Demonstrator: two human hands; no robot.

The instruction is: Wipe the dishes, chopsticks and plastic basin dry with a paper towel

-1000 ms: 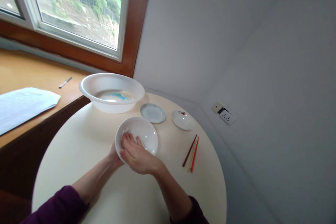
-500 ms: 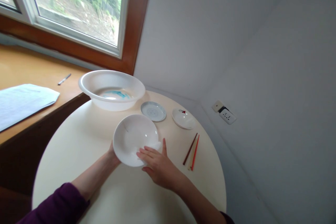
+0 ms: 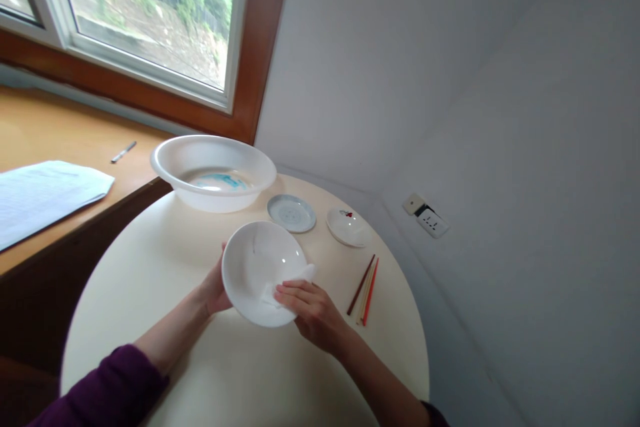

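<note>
A white bowl (image 3: 255,260) is held tilted above the round table (image 3: 150,267), its inside facing me. My left hand (image 3: 217,290) grips it from the left, with most of its fingers hidden behind the bowl. At the lower right of the bowl, my right hand (image 3: 311,310) presses a thin white tissue (image 3: 273,295) against the inner wall. One end of the tissue sticks up past the rim beside the knuckles. The right thumb is hidden under the rim. A thin dark line runs along the bowl's upper inside.
Behind the bowl stand a translucent basin (image 3: 215,200), a grey-white plate (image 3: 291,213) and a small white dish (image 3: 346,227) with a red mark. Several chopsticks (image 3: 364,290) lie at the right. Papers (image 3: 50,197) and a pen (image 3: 123,152) rest on the wooden desk (image 3: 30,127).
The bowl has shifted slightly right and down and turned a little. My right hand has moved right with the tissue, its raised thumb or finger now lowered and its fingers closer together.
</note>
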